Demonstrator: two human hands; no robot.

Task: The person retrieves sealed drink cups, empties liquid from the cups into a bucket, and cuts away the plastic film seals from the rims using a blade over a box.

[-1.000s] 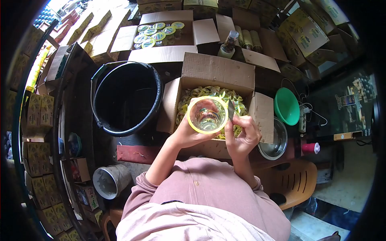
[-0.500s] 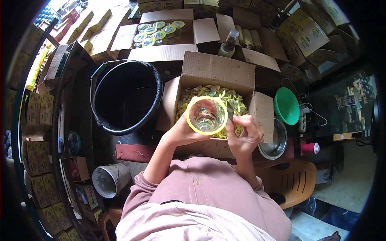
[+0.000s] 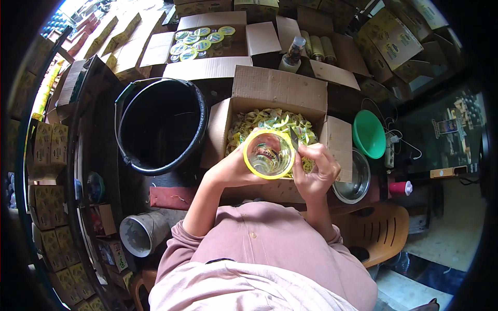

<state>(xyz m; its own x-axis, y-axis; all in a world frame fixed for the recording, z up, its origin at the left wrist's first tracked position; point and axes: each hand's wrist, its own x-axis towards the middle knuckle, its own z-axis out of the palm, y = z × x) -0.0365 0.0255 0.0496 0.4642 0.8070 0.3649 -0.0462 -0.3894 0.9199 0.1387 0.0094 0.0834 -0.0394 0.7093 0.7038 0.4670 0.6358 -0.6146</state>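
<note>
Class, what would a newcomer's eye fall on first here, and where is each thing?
Probably the yellow-rimmed clear cup, held in the left hand near the centre, with what looks like a blade in the right hand beside it. Behind them sits an open box of yellow-green pieces. The big black bucket to its left and green bowl to its right also stand out.
</note>
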